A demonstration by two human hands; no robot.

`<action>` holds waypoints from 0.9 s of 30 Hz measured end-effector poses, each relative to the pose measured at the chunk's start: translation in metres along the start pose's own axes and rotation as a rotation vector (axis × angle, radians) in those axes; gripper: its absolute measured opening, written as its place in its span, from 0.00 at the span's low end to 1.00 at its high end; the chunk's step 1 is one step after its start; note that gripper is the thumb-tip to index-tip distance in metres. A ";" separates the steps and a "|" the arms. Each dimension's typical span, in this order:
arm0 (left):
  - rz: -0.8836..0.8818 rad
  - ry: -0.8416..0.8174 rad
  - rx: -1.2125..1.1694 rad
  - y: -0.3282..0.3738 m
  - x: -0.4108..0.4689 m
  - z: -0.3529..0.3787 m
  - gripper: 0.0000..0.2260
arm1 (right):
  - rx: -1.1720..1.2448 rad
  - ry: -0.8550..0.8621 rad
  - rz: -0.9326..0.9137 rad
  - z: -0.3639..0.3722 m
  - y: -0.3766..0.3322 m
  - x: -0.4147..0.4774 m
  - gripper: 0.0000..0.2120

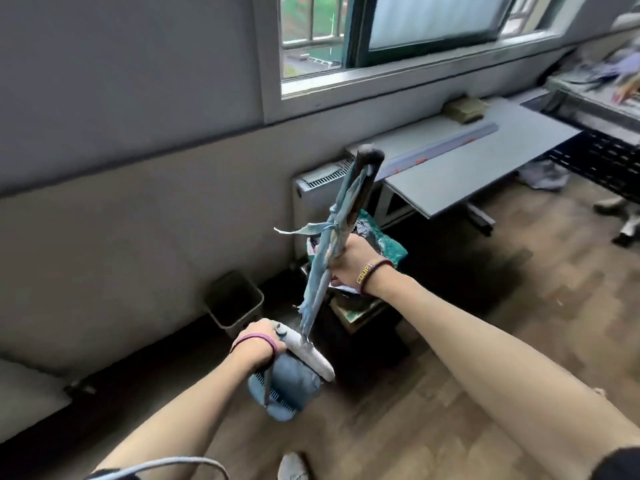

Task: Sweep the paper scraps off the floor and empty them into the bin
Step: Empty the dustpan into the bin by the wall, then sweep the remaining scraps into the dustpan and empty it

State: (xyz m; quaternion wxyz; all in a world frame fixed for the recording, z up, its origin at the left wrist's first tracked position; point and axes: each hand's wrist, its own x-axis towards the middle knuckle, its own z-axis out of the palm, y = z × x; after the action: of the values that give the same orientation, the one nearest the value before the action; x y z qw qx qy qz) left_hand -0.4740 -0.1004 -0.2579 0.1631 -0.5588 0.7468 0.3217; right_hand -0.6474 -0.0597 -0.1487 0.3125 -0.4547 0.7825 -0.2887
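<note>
Though partial, "COUPTI" wristband (374,270), right hand (349,259).

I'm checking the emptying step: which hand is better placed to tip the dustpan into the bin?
Left, probably. The left hand grips the blue dustpan close to the dark bin by the wall; the right hand is occupied gripping the broom handle.

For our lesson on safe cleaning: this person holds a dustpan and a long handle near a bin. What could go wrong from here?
1. The dustpan, gripped by the left hand, hangs over the floor short of the bin; tipped, it might spill there.
2. Loose cloth strips trail off the long handle in the right hand and could snag.
</note>
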 end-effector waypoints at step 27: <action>0.598 -0.026 0.295 0.361 -0.161 0.268 0.13 | 0.406 0.660 0.425 -0.265 0.334 -0.351 0.17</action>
State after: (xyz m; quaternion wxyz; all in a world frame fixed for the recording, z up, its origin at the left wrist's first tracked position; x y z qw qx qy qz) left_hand -0.7925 0.2557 -0.2515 0.1504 -0.2812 0.9140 0.2507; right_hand -0.8866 0.4379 -0.1459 0.1812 -0.0966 0.8438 -0.4959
